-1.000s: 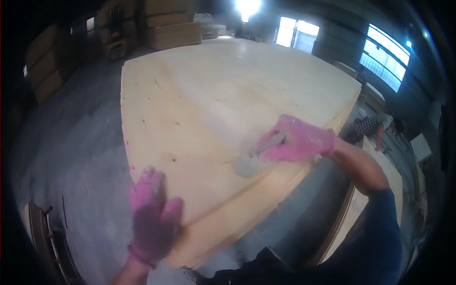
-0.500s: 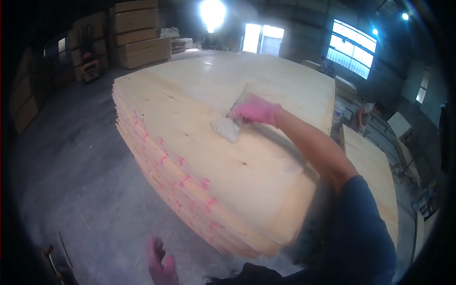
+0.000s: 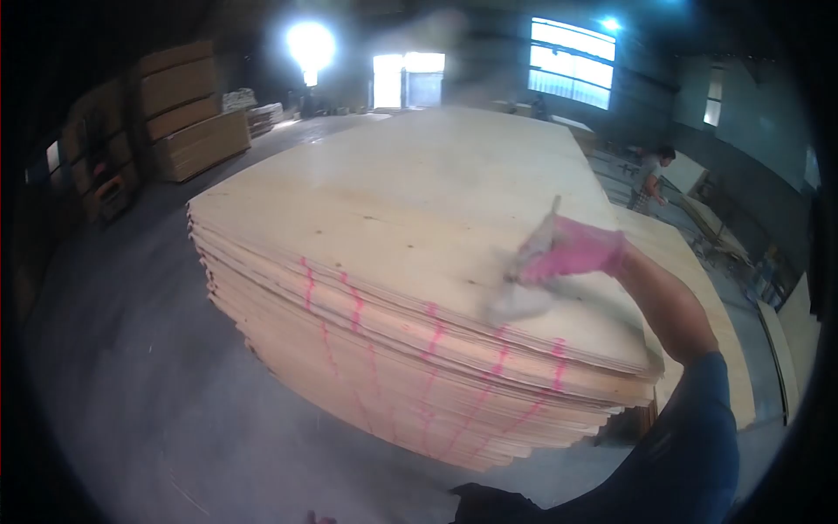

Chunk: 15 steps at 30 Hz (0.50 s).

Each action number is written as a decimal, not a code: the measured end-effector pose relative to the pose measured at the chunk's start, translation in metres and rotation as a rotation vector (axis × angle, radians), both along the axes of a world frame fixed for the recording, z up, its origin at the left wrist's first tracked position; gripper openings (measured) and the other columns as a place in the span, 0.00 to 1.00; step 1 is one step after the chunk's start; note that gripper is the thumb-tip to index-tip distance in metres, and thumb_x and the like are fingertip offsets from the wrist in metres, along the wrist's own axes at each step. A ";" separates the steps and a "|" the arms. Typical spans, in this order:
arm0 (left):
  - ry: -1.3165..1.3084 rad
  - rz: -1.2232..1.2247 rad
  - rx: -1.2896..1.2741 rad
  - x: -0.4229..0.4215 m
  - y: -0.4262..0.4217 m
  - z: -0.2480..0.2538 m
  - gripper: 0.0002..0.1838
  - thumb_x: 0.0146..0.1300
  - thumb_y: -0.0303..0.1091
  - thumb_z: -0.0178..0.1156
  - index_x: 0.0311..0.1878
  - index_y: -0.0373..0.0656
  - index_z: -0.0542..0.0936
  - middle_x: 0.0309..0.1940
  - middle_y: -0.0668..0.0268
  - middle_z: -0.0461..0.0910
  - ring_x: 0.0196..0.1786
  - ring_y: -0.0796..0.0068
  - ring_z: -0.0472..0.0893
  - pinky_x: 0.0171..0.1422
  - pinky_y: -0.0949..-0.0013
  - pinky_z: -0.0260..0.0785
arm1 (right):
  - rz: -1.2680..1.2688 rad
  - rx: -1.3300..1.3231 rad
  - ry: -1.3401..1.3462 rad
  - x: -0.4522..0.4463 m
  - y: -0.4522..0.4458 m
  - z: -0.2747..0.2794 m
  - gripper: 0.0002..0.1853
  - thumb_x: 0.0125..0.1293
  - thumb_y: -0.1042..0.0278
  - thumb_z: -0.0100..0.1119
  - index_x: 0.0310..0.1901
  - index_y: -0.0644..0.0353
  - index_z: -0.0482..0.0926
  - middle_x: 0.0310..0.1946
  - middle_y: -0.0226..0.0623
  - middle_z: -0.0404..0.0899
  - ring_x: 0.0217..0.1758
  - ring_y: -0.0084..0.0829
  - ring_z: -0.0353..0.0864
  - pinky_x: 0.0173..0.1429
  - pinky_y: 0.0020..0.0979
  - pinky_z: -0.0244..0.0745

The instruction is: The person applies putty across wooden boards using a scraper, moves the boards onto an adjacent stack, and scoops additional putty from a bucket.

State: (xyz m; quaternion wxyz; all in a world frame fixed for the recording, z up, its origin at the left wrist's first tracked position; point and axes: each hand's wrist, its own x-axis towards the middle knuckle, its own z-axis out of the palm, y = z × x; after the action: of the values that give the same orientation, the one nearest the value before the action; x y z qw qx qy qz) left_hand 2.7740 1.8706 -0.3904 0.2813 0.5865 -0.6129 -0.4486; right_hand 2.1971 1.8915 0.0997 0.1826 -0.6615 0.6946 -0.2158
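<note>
My right hand (image 3: 572,249), in a pink glove, is closed around the handle of a whitish hand tool (image 3: 524,301) with a broad pale head. The head is blurred and rests on or just over the top plywood sheet (image 3: 375,223), close to its near edge, and the thin handle end sticks up past my fingers. Its exact kind is not clear. Of my left hand (image 3: 320,519) only a bit of the fingers shows at the bottom edge, away from the stack. Pink lines run down the side of the stacked sheets (image 3: 419,375).
Another, lower stack of sheets (image 3: 729,349) stands to the right. Beyond it a person (image 3: 649,179) stands near leaning boards (image 3: 685,175). Tall stacks (image 3: 205,144) and a vehicle-like machine (image 3: 111,192) are at the left. Grey floor (image 3: 166,367) runs along the near left side.
My right hand and the tool have moved right and nearer to the sheet's front edge. The view has turned right. My left hand has dropped almost out of view.
</note>
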 end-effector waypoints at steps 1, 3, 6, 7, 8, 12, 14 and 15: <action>-0.111 -0.055 -0.170 -0.014 -0.043 0.043 0.28 0.78 0.41 0.53 0.74 0.35 0.65 0.58 0.45 0.81 0.60 0.59 0.82 0.62 0.63 0.74 | -0.001 -0.046 -0.070 0.014 -0.022 0.010 0.16 0.63 0.58 0.71 0.48 0.58 0.88 0.33 0.30 0.87 0.34 0.19 0.80 0.40 0.25 0.76; -0.212 -0.131 -0.262 -0.048 -0.130 0.136 0.27 0.77 0.41 0.54 0.71 0.35 0.68 0.56 0.43 0.81 0.58 0.52 0.81 0.62 0.61 0.73 | 0.023 -0.148 -0.003 0.024 -0.080 0.033 0.18 0.64 0.56 0.70 0.50 0.58 0.88 0.34 0.29 0.87 0.34 0.19 0.80 0.40 0.24 0.76; 0.095 -0.194 -0.020 -0.067 -0.241 0.158 0.32 0.71 0.33 0.58 0.74 0.33 0.62 0.69 0.47 0.65 0.72 0.58 0.66 0.70 0.60 0.64 | -0.053 -0.306 0.104 0.042 -0.164 0.049 0.18 0.64 0.55 0.69 0.52 0.55 0.88 0.38 0.31 0.88 0.36 0.21 0.81 0.41 0.25 0.77; 0.160 -0.206 0.004 -0.071 -0.269 0.148 0.33 0.69 0.31 0.59 0.75 0.32 0.60 0.72 0.49 0.62 0.75 0.61 0.63 0.72 0.61 0.62 | -0.033 -0.295 0.123 0.040 -0.192 0.046 0.18 0.64 0.56 0.68 0.52 0.55 0.88 0.38 0.32 0.88 0.36 0.22 0.82 0.42 0.26 0.77; 0.226 -0.218 0.029 -0.075 -0.296 0.138 0.35 0.68 0.29 0.59 0.75 0.31 0.59 0.75 0.50 0.60 0.79 0.64 0.60 0.73 0.61 0.60 | -0.015 -0.285 0.135 0.033 -0.219 0.040 0.18 0.64 0.56 0.68 0.51 0.55 0.88 0.38 0.33 0.89 0.37 0.23 0.82 0.42 0.27 0.78; -0.038 -0.257 -0.168 -0.070 -0.331 0.143 0.28 0.74 0.37 0.56 0.72 0.33 0.67 0.60 0.46 0.76 0.61 0.57 0.76 0.64 0.61 0.68 | -0.005 -0.161 0.374 -0.038 -0.315 -0.031 0.16 0.63 0.60 0.67 0.49 0.56 0.89 0.38 0.36 0.89 0.37 0.27 0.84 0.44 0.30 0.79; -0.157 -0.282 -0.215 -0.065 -0.352 0.155 0.26 0.76 0.40 0.55 0.70 0.35 0.70 0.53 0.46 0.82 0.53 0.54 0.82 0.59 0.59 0.73 | -0.216 -0.080 0.272 -0.042 -0.321 -0.036 0.15 0.62 0.62 0.66 0.48 0.58 0.89 0.37 0.38 0.89 0.37 0.28 0.84 0.45 0.31 0.79; -0.162 -0.296 -0.186 -0.055 -0.368 0.140 0.25 0.75 0.40 0.55 0.70 0.36 0.71 0.52 0.48 0.83 0.52 0.56 0.82 0.58 0.60 0.73 | -0.320 -0.038 0.228 -0.042 -0.322 -0.037 0.15 0.62 0.63 0.66 0.48 0.58 0.89 0.37 0.39 0.89 0.37 0.28 0.84 0.45 0.31 0.79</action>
State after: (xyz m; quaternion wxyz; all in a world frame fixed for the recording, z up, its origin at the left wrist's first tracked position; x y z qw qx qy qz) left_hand 2.7193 1.5031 -0.2501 0.2153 0.4957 -0.7519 -0.3777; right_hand 2.1548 1.5696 0.0631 0.0537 -0.5661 0.8029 -0.1789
